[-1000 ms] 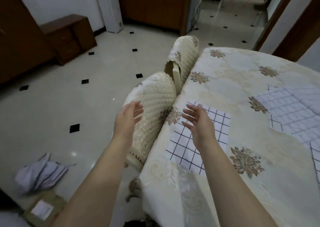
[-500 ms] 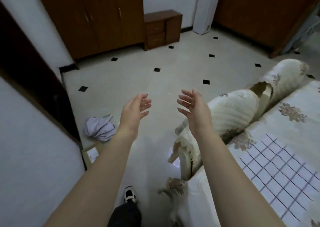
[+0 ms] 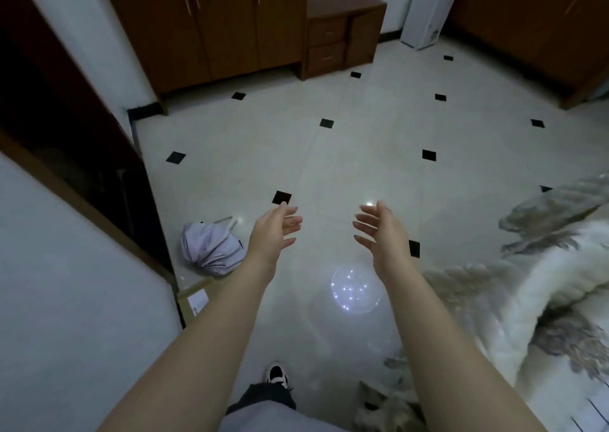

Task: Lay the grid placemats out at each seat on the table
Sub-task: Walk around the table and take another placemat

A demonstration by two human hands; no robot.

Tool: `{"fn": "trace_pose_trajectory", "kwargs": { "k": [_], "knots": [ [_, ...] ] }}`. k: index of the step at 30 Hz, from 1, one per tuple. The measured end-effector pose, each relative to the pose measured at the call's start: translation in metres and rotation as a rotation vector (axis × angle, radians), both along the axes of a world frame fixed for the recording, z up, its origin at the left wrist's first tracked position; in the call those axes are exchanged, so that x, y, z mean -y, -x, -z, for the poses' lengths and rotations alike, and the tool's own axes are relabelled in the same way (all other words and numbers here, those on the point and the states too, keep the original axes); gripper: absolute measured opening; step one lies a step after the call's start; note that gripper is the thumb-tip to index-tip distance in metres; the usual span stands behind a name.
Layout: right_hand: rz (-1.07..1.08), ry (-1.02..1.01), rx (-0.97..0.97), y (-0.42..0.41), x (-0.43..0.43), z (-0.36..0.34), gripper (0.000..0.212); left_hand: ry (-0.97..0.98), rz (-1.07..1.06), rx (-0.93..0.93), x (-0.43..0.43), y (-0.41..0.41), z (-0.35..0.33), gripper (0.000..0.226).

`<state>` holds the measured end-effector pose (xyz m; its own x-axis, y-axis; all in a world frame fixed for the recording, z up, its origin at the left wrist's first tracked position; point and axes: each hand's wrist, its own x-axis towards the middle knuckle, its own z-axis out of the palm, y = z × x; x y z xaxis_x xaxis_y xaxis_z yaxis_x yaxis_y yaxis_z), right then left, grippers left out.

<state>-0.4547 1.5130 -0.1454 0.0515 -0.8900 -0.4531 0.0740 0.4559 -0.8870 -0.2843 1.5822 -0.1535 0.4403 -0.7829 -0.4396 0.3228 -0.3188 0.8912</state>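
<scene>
Underfoot: pale tiled floor point(image 3: 362, 135) with black insets, brown cabinets point(image 3: 211, 23) behind. Grey cloth bundle point(image 3: 207, 250) at left; left hand point(image 3: 273, 234) and right hand point(image 3: 379, 230) held out apart, fingers spread, holding nothing. Blurred chair cover point(image 3: 543, 283) at right; placemat point(image 3: 593, 413), only a grid corner showing at bottom right edge.

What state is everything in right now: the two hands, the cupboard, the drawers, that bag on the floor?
Left hand: open, fingers relaxed, holding nothing.
Right hand: open, fingers relaxed, holding nothing.
Cupboard doors: closed.
Drawers: both pushed in.
Grey bag: crumpled, lying on the floor.
Cardboard box: on the floor by the wall, mostly hidden.
</scene>
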Motion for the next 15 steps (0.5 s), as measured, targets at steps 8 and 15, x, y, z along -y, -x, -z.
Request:
{"fn": "trace_pose_trajectory", "kwargs": {
  "k": [8, 15],
  "knots": [
    [0.097, -0.032, -0.038, -0.027, 0.053, 0.009, 0.034, -0.044, 0.094, -0.043, 0.062, -0.039, 0.015, 0.028],
    [0.16, -0.04, -0.026, -0.033, 0.115, 0.016, 0.033, -0.046, 0.158, -0.041, 0.13, -0.048, 0.02, 0.029]
  ]
}}
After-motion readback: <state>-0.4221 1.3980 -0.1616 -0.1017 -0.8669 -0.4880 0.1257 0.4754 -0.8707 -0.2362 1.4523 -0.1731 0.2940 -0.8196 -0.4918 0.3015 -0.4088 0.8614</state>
